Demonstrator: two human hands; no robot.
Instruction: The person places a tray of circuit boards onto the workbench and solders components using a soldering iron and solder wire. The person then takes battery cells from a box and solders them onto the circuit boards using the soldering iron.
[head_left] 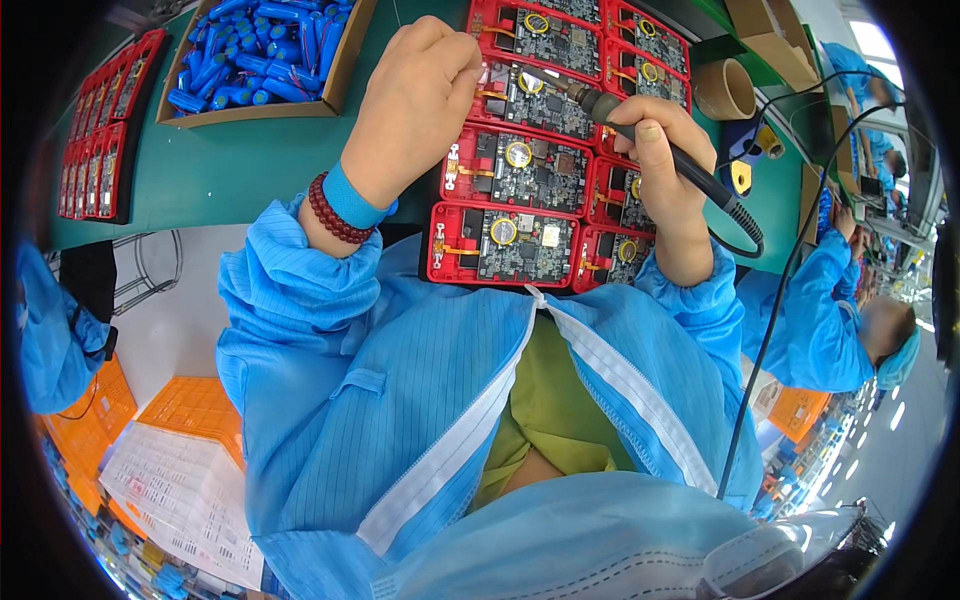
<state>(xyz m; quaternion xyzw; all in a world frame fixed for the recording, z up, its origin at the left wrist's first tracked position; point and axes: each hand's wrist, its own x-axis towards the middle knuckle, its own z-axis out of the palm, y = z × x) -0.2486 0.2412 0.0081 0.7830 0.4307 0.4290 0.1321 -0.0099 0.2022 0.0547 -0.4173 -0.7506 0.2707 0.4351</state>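
In my right hand [668, 165] is a soldering iron [603, 106], gripped like a pen with its tip slanting up and left. The tip is over a circuit board [560, 108] with a round yellow-rimmed cell, set in a red plastic housing. I cannot tell whether the tip touches it. My left hand [415, 105] is closed just left of that housing, fingertips pinched near its left edge; what they hold, if anything, is hidden. More red housings [574, 252] with boards lie in two columns below and above, nearest my chest.
A cardboard box [345, 80] of blue cylindrical cells stands at the upper left on the green table [225, 170]. Farther left is a stack of filled red housings [105, 130]. A brown cardboard tube [724, 88] and the iron's black cable [780, 340] lie right. A co-worker [815, 310] sits right.
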